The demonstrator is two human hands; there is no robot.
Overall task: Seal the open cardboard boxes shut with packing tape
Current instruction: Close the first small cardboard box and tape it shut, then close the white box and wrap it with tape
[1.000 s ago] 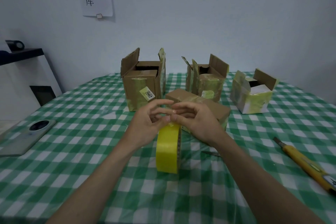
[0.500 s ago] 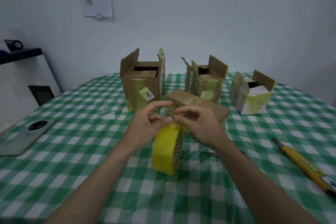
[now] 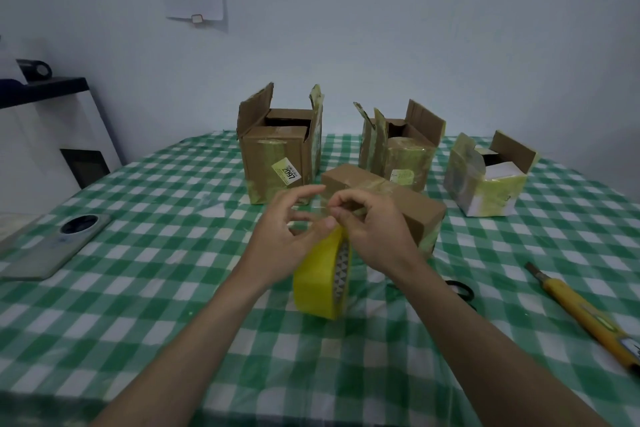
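A yellow roll of packing tape [image 3: 318, 279] stands on edge in mid-table, lifted slightly under my hands. My left hand [image 3: 287, 236] holds the roll's top with thumb and lower fingers, its index finger stretched out. My right hand [image 3: 372, 229] pinches the clear free end of the tape just above the roll. Directly behind my hands lies a flat closed cardboard box [image 3: 408, 204]. Three cardboard boxes with raised flaps stand further back: a tall one [image 3: 277, 156] on the left, a middle one [image 3: 401, 152], and a yellow-taped one [image 3: 488, 180] on the right.
A yellow utility knife [image 3: 585, 315] lies at the right on the green checked tablecloth [image 3: 156, 288]. A grey phone [image 3: 59, 243] lies at the left edge. A small black loop [image 3: 460, 289] sits beside my right forearm. A white cabinet [image 3: 45, 135] stands left of the table.
My hands have drawn slightly apart above the roll, and a short strip of clear tape now shows between them. The roll has tilted a little.
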